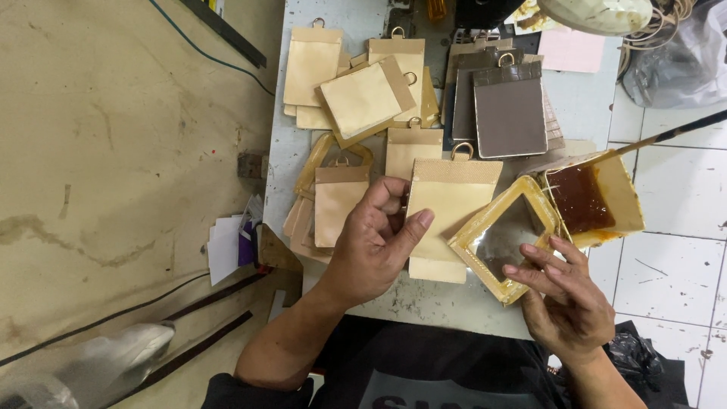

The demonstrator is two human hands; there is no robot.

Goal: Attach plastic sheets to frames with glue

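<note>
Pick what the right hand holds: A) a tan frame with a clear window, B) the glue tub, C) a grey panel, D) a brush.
A: the right hand grips the tan frame by its lower edge, beside the glue tub.

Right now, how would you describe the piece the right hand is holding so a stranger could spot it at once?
Start at the grey worktable, then go to its near right edge, beside the open box of dark brown glue. There the right hand grips a square tan frame. Unlike the solid tan pouches with metal rings around it, its middle is a clear window.
</note>
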